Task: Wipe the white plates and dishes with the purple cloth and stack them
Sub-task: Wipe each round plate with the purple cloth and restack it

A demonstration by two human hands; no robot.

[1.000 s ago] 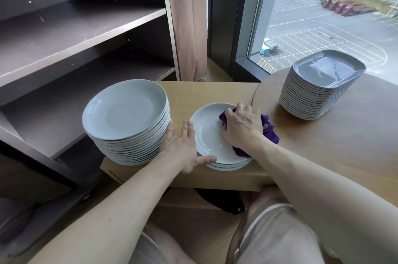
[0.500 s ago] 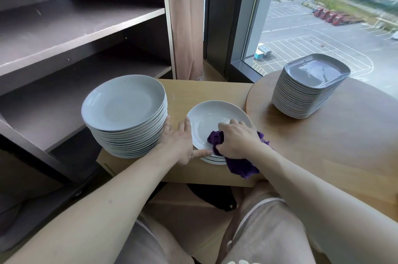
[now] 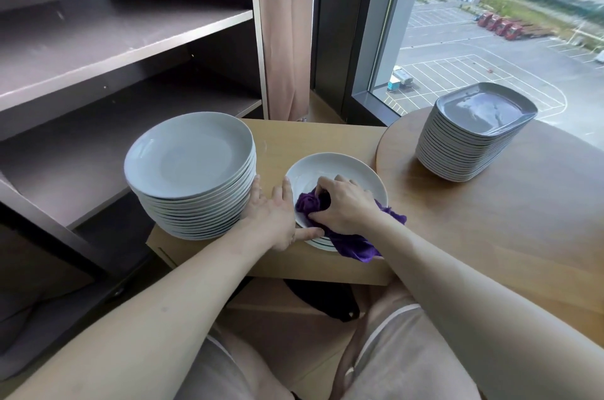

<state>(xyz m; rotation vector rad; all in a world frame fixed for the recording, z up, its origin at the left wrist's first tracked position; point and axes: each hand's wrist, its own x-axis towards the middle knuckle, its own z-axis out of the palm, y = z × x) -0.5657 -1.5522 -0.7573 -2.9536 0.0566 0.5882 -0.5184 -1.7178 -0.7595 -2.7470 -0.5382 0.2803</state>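
While the plate [image 3: 340, 169] is braced by the flat left hand [image 3: 274, 220], rim-wide sweeps are wanted — purple cloth [image 3: 351, 244] bunched in the right hand [image 3: 347, 207].

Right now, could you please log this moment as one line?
wipe | right hand grips purple cloth in small plate | left hand touches its rim

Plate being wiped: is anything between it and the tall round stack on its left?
Only the left hand, lying flat in the gap between the plate and the tall stack. Nothing else visible. The right hand grips the purple cloth.
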